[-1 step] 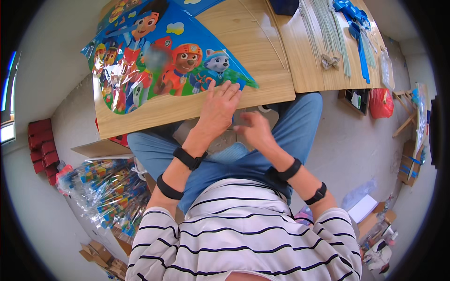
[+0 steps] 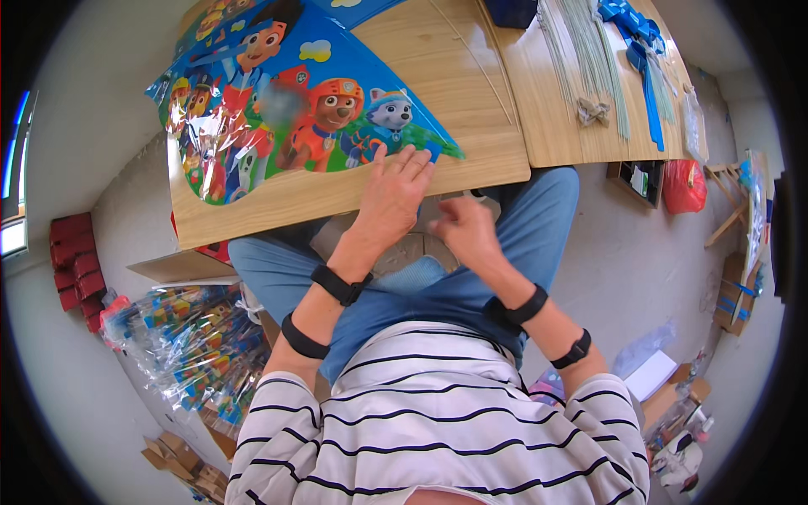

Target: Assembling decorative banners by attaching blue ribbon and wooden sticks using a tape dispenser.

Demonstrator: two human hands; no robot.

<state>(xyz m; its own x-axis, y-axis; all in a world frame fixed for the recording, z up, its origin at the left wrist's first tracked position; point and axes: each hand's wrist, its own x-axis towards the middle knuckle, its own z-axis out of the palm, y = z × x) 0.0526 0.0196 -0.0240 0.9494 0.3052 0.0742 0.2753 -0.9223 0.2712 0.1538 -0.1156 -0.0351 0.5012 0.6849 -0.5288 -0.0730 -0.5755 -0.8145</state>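
Note:
A glossy printed plastic sheet (image 2: 252,101), shaped like a kite sail, covers the left of the wooden table (image 2: 337,187). Cartoon figures fill its blue ground, and a green strip runs to its right corner. My left hand (image 2: 393,192) rests palm down near that corner with fingers outstretched. A small dark blue patch (image 2: 434,147) shows beside its fingertips. Just off the table's front edge, above my lap, my right hand (image 2: 468,229) has its fingers curled in. They are slightly blurred, and whatever they may hold is hidden.
On the right table section lie thin pale rods (image 2: 589,67), blue ribbons (image 2: 646,76) and a small greyish-brown bundle (image 2: 592,111). A red bag (image 2: 684,185) sits on the floor at right. Several printed plastic packs (image 2: 198,337) are piled at left, with red boxes (image 2: 76,269) beyond.
My right hand has shifted slightly to the right, and its fingers have curled in more. My left hand and the printed sheet have stayed put.

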